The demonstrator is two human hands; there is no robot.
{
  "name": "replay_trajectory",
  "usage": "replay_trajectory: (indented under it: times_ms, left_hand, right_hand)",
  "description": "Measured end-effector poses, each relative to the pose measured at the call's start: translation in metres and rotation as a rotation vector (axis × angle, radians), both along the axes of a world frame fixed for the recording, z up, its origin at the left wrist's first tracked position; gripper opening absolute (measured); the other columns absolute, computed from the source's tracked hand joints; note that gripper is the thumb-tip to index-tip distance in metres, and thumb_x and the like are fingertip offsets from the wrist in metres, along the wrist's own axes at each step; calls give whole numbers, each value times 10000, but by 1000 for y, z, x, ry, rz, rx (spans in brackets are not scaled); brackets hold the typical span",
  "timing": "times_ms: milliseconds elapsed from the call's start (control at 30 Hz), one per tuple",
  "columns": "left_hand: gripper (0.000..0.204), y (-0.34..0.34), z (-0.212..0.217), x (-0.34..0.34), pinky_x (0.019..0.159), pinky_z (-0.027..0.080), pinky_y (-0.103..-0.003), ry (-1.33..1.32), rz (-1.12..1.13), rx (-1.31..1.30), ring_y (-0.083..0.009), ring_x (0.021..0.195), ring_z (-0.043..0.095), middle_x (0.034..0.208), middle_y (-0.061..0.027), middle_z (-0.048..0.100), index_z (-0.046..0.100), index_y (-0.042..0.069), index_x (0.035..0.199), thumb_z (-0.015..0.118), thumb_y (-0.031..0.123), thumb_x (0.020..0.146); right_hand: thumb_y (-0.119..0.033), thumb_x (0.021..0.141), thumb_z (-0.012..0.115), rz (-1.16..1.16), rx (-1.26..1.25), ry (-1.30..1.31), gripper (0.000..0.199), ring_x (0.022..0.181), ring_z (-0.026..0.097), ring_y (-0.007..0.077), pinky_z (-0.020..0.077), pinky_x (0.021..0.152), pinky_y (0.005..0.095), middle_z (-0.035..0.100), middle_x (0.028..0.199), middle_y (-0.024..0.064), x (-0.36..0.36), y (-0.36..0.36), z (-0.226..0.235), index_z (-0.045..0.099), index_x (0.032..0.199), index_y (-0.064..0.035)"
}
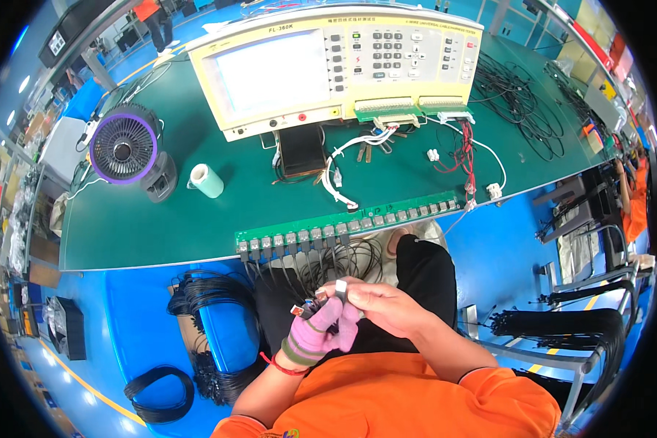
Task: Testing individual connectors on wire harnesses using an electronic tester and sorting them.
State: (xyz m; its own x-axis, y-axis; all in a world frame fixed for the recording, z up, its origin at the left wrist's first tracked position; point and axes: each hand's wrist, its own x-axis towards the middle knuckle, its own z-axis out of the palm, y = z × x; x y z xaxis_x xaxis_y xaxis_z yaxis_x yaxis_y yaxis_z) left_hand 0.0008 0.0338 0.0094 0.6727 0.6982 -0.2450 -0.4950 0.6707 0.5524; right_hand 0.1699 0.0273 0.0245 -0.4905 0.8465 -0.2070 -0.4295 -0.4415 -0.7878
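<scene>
My left hand, in a pink glove, closes around a bunch of black USB cables; several of their plugs stick out past the fingers. With thumb and fingers, my bare right hand pinches the black end of one USB cable, its metal plug pointing up. Both hands meet over my lap, just below the table edge. Beyond them lies a long green circuit board with a row of metal sockets. Black cables are plugged into its left part and hang over the edge.
A cream cable tester stands at the back of the green table. White and red wires lie before it. Left are a purple-rimmed fan and a pale green roll. Coiled black cables lie lower left; more hang on a rack at right.
</scene>
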Motion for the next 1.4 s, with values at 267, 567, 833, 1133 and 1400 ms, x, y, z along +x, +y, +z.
replay_trajectory:
  times_ms: [267, 567, 833, 1133, 1400]
  left_hand:
    - [299, 2, -7, 21, 568, 428, -232, 594, 265, 511, -107, 602, 563, 729, -78, 646, 614, 21, 888, 509, 295, 947]
    - [311, 5, -13, 12, 483, 351, -208, 483, 322, 270, -69, 511, 432, 659, -13, 483, 513, 45, 1190, 536, 221, 934]
    - [266, 13, 3, 3, 430, 305, -202, 279, 46, 155, -74, 487, 427, 652, -33, 543, 585, 35, 1045, 515, 270, 940]
    - [207, 11, 6, 8, 440, 297, -189, 355, 18, 130, -48, 508, 442, 679, -2, 566, 621, 67, 993, 572, 251, 910]
    - [181, 5, 7, 22, 572, 410, -238, 440, -31, 469, -91, 647, 518, 747, 0, 579, 593, 51, 995, 571, 208, 908]
  right_hand:
    - [-105, 895, 610, -374, 2, -121, 174, 924, 618, 158, 480, 850, 288, 661, 986, 92, 8, 7, 4, 622, 1014, 21]
    - [-260, 880, 650, -576, 54, -570, 266, 588, 468, 24, 350, 554, 203, 622, 645, 4, 5, 37, -32, 616, 749, -31]
    - [-264, 884, 642, -630, 23, -519, 270, 604, 495, 35, 390, 586, 210, 625, 645, 17, -4, 47, -23, 616, 753, -30]
    - [-228, 842, 683, -500, 304, -634, 221, 784, 570, 127, 463, 720, 267, 606, 908, 55, 8, 16, 11, 645, 915, -24]
    - [-184, 914, 577, -376, 348, -596, 219, 917, 590, 178, 444, 842, 309, 645, 977, 78, 11, -9, 23, 643, 1046, -22]
